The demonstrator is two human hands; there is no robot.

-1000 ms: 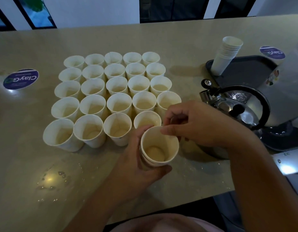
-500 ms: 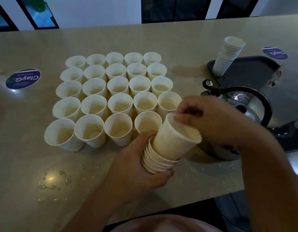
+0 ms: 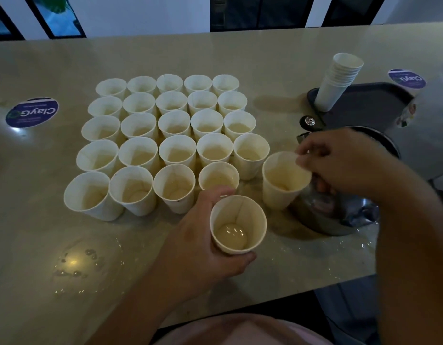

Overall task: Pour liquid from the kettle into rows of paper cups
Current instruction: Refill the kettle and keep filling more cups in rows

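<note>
Left hand (image 3: 203, 247) wrapped around a cup stack (image 3: 238, 225); right hand (image 3: 340, 160) pinching one cup's (image 3: 284, 180) rim beside the kettle (image 3: 340, 210).

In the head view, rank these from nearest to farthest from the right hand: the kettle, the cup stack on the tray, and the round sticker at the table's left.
From the right hand:
1. kettle, directly under and behind the hand.
2. cup stack, farther back on the dark tray.
3. round sticker, far across at the table's left.
</note>
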